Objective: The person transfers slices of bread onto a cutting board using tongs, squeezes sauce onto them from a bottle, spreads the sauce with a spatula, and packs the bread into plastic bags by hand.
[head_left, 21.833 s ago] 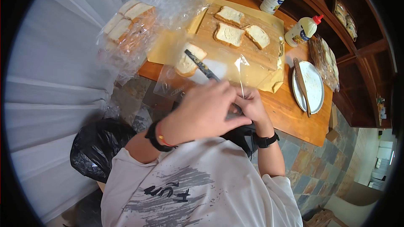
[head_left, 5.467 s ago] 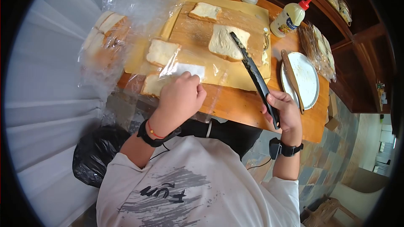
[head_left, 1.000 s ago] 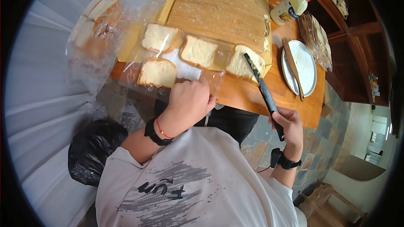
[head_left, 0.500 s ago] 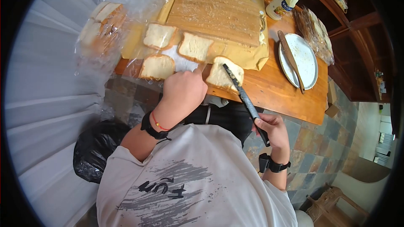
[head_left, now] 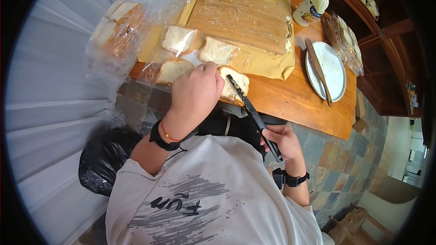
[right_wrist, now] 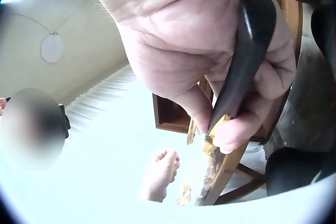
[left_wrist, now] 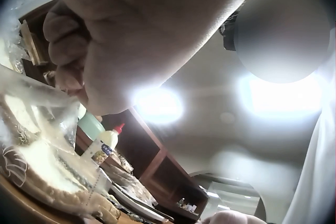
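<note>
One bread slice [head_left: 235, 86] has moved left toward three others [head_left: 180, 39].

Apparently a room in a home, food laid out
Bread slices [head_left: 240, 80], a wooden bench [head_left: 286, 104] with a red-capped squeeze bottle [head_left: 312, 8] on it, dark wooden shelving [head_left: 394, 24], a white curtain [head_left: 54, 86] and a stone-tiled floor [head_left: 328, 154].

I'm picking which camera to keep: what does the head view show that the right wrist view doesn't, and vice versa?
Only the head view shows a red-capped, cream-coloured plastic bottle and a white round plate with a brown wooden utensil across it. Only the right wrist view shows a white disc-shaped fixture. Both show the right hand holding a black long-handled utensil, and the left hand.
</note>
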